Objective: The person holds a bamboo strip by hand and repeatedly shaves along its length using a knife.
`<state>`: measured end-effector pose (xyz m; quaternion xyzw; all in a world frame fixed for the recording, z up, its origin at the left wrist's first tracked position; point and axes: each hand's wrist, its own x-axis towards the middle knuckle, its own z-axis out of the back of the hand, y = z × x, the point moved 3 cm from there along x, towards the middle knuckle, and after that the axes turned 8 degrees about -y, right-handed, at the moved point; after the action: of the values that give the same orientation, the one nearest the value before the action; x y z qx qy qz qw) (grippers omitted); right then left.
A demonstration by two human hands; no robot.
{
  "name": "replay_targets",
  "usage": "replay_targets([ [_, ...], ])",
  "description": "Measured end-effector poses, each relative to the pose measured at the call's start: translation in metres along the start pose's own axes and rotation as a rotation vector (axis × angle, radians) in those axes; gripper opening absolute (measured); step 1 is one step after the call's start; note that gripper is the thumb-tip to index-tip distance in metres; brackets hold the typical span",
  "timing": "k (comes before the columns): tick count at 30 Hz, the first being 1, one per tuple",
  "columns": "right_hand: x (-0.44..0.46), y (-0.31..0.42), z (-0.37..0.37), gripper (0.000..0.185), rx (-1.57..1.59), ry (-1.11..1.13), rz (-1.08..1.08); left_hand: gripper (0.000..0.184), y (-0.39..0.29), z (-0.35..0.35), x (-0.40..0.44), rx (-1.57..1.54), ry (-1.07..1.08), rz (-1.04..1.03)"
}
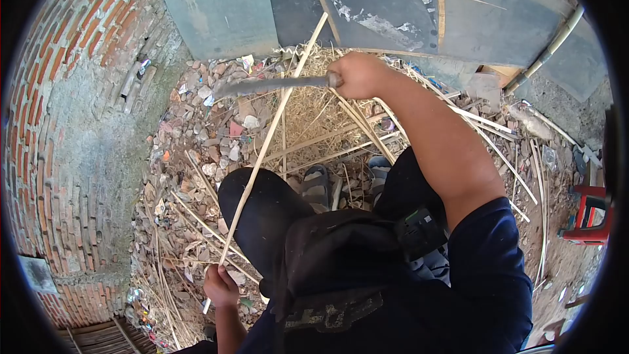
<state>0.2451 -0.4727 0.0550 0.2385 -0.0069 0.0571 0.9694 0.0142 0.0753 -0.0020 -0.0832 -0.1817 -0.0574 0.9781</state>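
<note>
My right hand [354, 76] is closed round the handle of a large knife [275, 85], whose blade points left. The blade crosses a long pale bamboo strip [262, 151] near its upper part; whether the two touch I cannot tell. That strip slants from the upper middle, over my dark-clothed left knee, down to my left hand [221, 286]. The fingers of my left hand are wrapped round its lower end. Pale shavings [314, 111] lie on the ground behind the blade, with more strips [367, 128] below my right hand.
A brick wall [78, 124] stands at the left. Grey-green panels [380, 16] close off the far side. Rubble [196, 118] covers the ground, with loose strips [491, 137] at the right. A red plastic stool [586, 216] is at the right edge. Sandalled feet [316, 187] show below.
</note>
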Motion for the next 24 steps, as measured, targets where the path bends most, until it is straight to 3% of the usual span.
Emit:
replay_targets([
  [4,-0.013,0.032,0.006,0.023,-0.194,0.056,0.204,0.033,-0.002,-0.002,0.001,-0.003,0.016,0.014],
  [7,0.007,-0.027,-0.002,0.022,0.022,-0.068,-0.085,0.032,-0.014,0.005,0.001,-0.008,0.004,0.018],
  [10,0.004,-0.037,0.010,0.021,-0.088,-0.187,-0.164,0.030,-0.021,0.007,0.006,-0.009,-0.017,0.025],
  [13,-0.001,-0.015,0.011,0.021,-0.033,-0.029,-0.102,0.029,-0.028,0.012,0.012,-0.068,0.018,0.008],
  [14,0.000,-0.016,0.001,0.012,-0.011,-0.104,0.055,0.029,-0.031,0.012,0.014,-0.075,0.019,0.002],
  [17,-0.006,0.008,0.004,0.010,-0.158,-0.031,0.160,0.028,-0.033,0.010,0.012,-0.042,0.008,-0.031],
  [21,0.005,-0.048,0.014,0.021,0.018,-0.068,-0.223,0.028,-0.021,0.007,-0.007,-0.074,-0.006,-0.012],
  [24,0.000,-0.041,0.014,0.021,-0.015,-0.144,-0.133,0.032,-0.015,0.009,-0.007,-0.058,0.048,0.028],
])
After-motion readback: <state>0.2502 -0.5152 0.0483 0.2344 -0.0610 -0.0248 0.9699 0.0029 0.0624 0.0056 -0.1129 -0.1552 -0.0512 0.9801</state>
